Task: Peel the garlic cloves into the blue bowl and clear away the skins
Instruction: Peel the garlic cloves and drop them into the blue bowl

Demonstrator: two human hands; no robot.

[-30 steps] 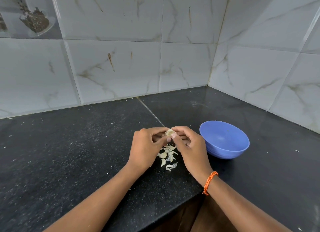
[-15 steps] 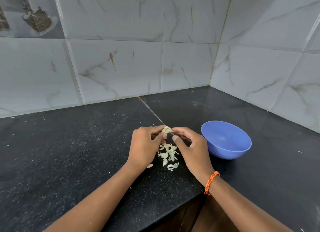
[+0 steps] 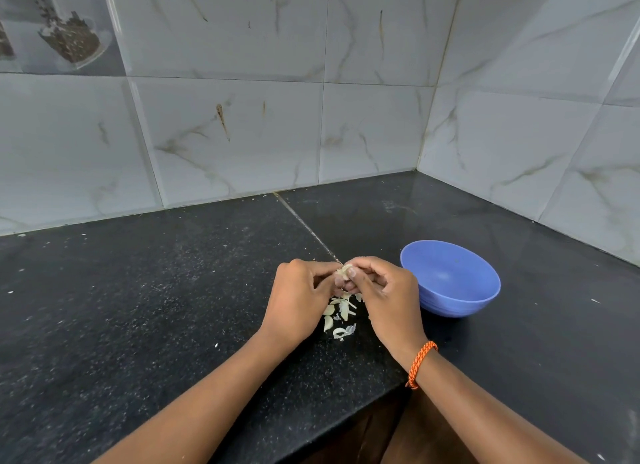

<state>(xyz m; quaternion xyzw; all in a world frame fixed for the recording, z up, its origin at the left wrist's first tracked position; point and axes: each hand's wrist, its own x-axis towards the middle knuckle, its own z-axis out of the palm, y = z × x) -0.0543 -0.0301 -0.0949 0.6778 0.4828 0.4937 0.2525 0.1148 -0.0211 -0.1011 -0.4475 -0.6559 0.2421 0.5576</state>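
Loose skins (image 3: pixel 337 316) lie on the worktop (image 3: pixel 138 307) under the hands. Left hand (image 3: pixel 298 297) and right hand (image 3: pixel 388 297) both pinch the garlic clove (image 3: pixel 343 272): light, firm, probably slippery; grip its ends. Blue bowl (image 3: pixel 450 280) at three o'clock.

Your pale garlic clove (image 3: pixel 342 272) sits pinched above the counter; loose papery skins (image 3: pixel 338 314) lie scattered below it; the blue bowl (image 3: pixel 450 278) stands upright just right.

garlic clove (image 3: pixel 342 273): mostly covered by the fingertips of both hands, perhaps half-peeled
skins (image 3: pixel 337 316): pile partly behind right hand (image 3: pixel 388 297)
forearms: cut off at bottom edge
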